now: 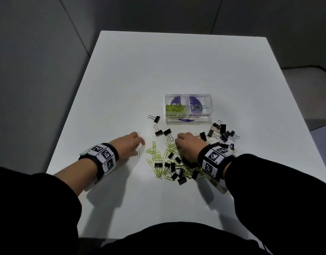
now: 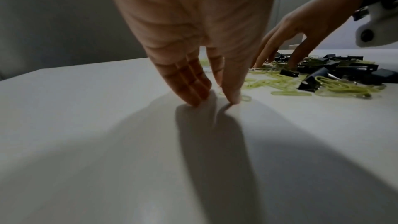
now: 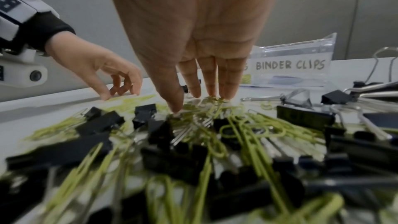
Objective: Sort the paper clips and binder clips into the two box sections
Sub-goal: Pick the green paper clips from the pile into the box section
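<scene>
A smooth matte white surface [image 1: 176, 61] carries a clear hard-plastic box [image 1: 188, 109] with two sections, hand-lettered "PAPER CLIPS" and "BINDER CLIPS". The left section holds a small heap of thin lime-green wire paper clips [image 1: 175, 108]; what the right section holds cannot be told. Nearer the person lies a mixed scatter of the same looped green paper clips [image 1: 158, 159] and black folded-metal binder clips [image 1: 178, 169] with silvery wire handles, with more binder clips strewn to the right of the box.

The left hand [image 1: 129, 145] reaches down with its fingers [image 2: 193, 89] nearly straight and close together, tips touching the surface beside a single green paper clip [image 1: 138, 152]; it grips nothing. The right hand [image 1: 187, 144] hangs over the scatter, fingers [image 3: 215, 81] extended downward and slightly spread, tips touching the tangled green wire and holding nothing clearly.
</scene>
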The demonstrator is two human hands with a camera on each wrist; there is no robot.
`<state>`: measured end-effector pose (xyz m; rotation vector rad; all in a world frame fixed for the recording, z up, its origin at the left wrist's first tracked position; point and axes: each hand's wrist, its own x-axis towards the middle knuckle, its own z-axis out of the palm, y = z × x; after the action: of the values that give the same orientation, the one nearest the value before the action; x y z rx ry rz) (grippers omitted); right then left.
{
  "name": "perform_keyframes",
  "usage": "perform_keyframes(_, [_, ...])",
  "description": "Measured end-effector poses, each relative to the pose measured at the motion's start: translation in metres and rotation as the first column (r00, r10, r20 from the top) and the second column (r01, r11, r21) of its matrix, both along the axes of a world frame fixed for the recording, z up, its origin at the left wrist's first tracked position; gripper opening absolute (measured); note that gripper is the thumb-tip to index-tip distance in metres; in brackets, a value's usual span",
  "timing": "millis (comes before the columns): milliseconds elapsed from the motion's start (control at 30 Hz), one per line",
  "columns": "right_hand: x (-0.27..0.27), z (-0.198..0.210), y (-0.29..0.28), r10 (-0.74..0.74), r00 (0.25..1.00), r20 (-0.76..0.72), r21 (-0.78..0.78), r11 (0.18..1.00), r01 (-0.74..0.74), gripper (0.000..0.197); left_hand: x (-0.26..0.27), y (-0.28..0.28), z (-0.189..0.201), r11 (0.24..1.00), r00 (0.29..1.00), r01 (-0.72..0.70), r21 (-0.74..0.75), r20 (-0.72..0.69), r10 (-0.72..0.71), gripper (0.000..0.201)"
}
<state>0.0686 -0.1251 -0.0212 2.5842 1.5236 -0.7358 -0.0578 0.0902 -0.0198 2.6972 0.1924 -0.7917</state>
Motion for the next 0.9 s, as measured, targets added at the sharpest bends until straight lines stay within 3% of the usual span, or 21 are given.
perform_keyframes(200, [-0.015,0.003,-0.005,0.085,0.996,0.024,-0.002,0.996,-0.085,0.035,-0.005,-0.022,-0.011,0.99,0.973,-0.139,-0.009,0.184,0.139,0.023])
perform_keyframes(300, [-0.019,0.003,-0.009,0.104,0.994,0.028,0.006,0.995,-0.104,0.033,0.003,-0.034,-0.01,0.982,0.962,-0.188,-0.015,0.2,0.187,0.019])
perform_keyframes(400, [-0.021,0.002,-0.013,0.105,0.994,0.041,0.012,0.994,-0.105,0.032,0.008,-0.048,-0.009,0.978,0.954,-0.208,-0.023,0.214,0.208,0.023])
perform_keyframes(500, [-0.022,0.0,-0.012,0.069,0.997,0.047,0.031,0.997,-0.071,0.033,0.009,-0.062,-0.009,0.965,0.94,-0.242,-0.102,0.222,0.26,0.047])
perform_keyframes(600, [-0.023,0.001,-0.006,0.054,0.998,0.03,0.018,0.998,-0.055,0.032,0.012,-0.071,-0.007,0.976,0.971,-0.187,-0.115,0.132,0.201,0.064])
perform_keyframes(733, [-0.021,0.004,-0.002,0.067,0.997,0.03,-0.015,0.998,-0.066,0.031,0.019,-0.072,-0.006,0.993,0.99,-0.107,-0.047,0.088,0.11,0.057])
perform_keyframes(900, [-0.018,0.008,0.004,0.036,0.999,0.033,-0.018,0.999,-0.035,0.029,0.02,-0.07,-0.006,0.993,0.987,-0.109,-0.051,0.116,0.114,0.039])
